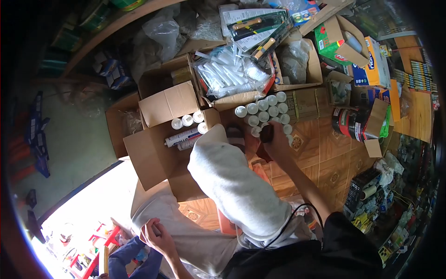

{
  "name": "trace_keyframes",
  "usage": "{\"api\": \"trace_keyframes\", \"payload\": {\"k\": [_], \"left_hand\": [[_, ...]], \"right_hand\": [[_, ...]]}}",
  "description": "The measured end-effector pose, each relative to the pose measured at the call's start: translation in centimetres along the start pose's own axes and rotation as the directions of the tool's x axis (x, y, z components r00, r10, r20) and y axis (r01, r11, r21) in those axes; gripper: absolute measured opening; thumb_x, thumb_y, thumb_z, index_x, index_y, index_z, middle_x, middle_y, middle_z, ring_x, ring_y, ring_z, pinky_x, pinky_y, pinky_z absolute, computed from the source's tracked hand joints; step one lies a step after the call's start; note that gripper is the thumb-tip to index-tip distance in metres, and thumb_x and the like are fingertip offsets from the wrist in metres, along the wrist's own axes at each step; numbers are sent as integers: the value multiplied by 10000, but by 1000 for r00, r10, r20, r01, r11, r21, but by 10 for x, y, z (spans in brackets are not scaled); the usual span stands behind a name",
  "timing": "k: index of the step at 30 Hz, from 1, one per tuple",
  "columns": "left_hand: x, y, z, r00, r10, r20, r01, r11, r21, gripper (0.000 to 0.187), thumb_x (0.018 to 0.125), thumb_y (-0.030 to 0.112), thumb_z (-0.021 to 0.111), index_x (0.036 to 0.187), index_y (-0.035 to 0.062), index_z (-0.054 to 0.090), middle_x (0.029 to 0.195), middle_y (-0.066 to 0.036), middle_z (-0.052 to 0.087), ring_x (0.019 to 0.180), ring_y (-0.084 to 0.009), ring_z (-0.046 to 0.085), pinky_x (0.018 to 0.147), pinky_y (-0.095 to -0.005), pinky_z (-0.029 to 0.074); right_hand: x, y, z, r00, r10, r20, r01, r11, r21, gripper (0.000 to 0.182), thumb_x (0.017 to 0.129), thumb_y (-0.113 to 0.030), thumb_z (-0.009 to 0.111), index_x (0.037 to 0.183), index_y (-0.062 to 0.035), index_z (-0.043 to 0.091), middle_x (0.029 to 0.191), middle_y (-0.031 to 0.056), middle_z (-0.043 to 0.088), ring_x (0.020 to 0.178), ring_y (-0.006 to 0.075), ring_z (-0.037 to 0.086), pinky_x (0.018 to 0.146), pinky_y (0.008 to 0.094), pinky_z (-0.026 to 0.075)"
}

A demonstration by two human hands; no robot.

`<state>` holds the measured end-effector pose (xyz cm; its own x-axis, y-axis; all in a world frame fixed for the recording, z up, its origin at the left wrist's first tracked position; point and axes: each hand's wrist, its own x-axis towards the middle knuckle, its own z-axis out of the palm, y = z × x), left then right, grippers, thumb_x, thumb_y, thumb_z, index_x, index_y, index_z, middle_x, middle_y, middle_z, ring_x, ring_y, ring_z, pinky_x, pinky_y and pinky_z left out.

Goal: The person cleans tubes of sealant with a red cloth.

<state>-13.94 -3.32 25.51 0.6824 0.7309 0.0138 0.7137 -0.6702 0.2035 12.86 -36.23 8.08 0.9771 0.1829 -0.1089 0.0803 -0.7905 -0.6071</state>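
Note:
Just beside a cluster of upright tubes with white round ends (pixel 263 116), my right hand (pixel 278 142) is closed around a dark object (pixel 266 133) that I cannot identify. Its fingers are partly hidden by the hand's angle. My left hand (pixel 159 238) rests on my light grey trouser leg (pixel 186 242), loosely curled with a gap between thumb and fingers and nothing visible in it. Left of my raised knee, an open cardboard box (pixel 148 151) holds several more white-ended tubes, and a printed tube (pixel 182 138) lies on its side there.
Open cartons line the back, one with clear plastic packs (pixel 227 74). Wrapped wooden-handled tools (pixel 260 32) lie above it. A black and red round container (pixel 347 124) stands at right on the patterned floor (pixel 320 144). Blue denim (pixel 130 255) shows at lower left.

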Motion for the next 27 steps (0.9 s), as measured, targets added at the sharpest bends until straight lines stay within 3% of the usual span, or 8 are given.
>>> {"api": "trace_keyframes", "payload": {"k": [6, 9, 11, 13, 16, 21, 22, 27], "left_hand": [[-2, 7, -3, 997, 80, 1, -80, 992, 98, 66, 827, 98, 631, 882, 123, 657, 845, -10, 669, 851, -211, 607, 896, -364, 387], [-1, 15, 4, 980, 196, 45, -201, 969, 141, 53, 836, 115, 634, 876, 130, 665, 838, -23, 679, 851, -209, 614, 902, -365, 387], [7, 25, 18, 958, 243, 152, -211, 957, -197, 108, 809, 57, 657, 909, 94, 667, 829, -61, 686, 841, -235, 643, 822, -372, 452], [20, 39, 46, 909, 239, 342, -5, 826, -564, 151, 852, 84, 644, 1000, 57, 631, 853, -115, 685, 770, -305, 679, 677, -380, 534], [46, 41, 108, 775, 352, 524, -98, 887, -451, 211, 860, 162, 621, 1055, 81, 619, 883, -110, 699, 855, -327, 683, 750, -434, 546], [82, -2, 232, 892, 178, 416, -43, 948, -315, 247, 842, 172, 587, 1078, 106, 621, 1082, -189, 677, 985, -383, 652, 858, -458, 533], [86, -13, 256, 876, 110, 470, 19, 965, -260, 293, 829, 149, 583, 1117, 100, 605, 1108, -208, 660, 1001, -395, 645, 869, -459, 531], [113, -43, 354, 648, -47, 760, 206, 972, -115, 552, 770, 52, 567, 1316, 61, 490, 1176, -260, 595, 1071, -425, 612, 928, -473, 512]], "right_hand": [[27, -64, -125, 996, -47, -82, 86, 802, 591, 559, 775, 4, 444, 1327, -20, 534, 1339, 111, 569, 1208, 188, 533, 1063, 315, 377], [32, -134, -177, 985, -118, 125, -78, 337, 938, 702, 842, -126, 390, 1529, -58, 260, 1531, 167, 362, 1297, 238, 481, 1124, 371, 331], [36, -171, -184, 951, -272, 148, -102, 175, 979, 726, 869, -153, 355, 1559, -82, 140, 1583, 176, 252, 1375, 273, 397, 1157, 403, 283], [39, -189, -160, 945, -242, 220, -223, 14, 975, 670, 873, -137, 375, 1521, -53, 228, 1547, 176, 303, 1381, 277, 370, 1157, 403, 264], [61, -174, -97, 916, -45, 400, -398, 36, 917, 715, 811, -101, 408, 1509, -16, 275, 1565, 176, 295, 1416, 297, 329, 1180, 410, 226], [73, -207, -34, 779, -278, 562, -613, -143, 777, 556, 829, -171, 473, 1373, -63, 492, 1367, 127, 537, 1241, 271, 522, 1079, 409, 385], [78, -198, -27, 752, -338, 566, -628, -109, 770, 768, 815, -203, 473, 1539, -97, 242, 1546, 131, 343, 1380, 315, 396, 1165, 439, 285], [98, -227, -16, 806, -260, 531, -565, -72, 822, 678, 868, -231, 400, 1515, -65, 285, 1551, 160, 323, 1405, 331, 350, 1178, 460, 251]]}}
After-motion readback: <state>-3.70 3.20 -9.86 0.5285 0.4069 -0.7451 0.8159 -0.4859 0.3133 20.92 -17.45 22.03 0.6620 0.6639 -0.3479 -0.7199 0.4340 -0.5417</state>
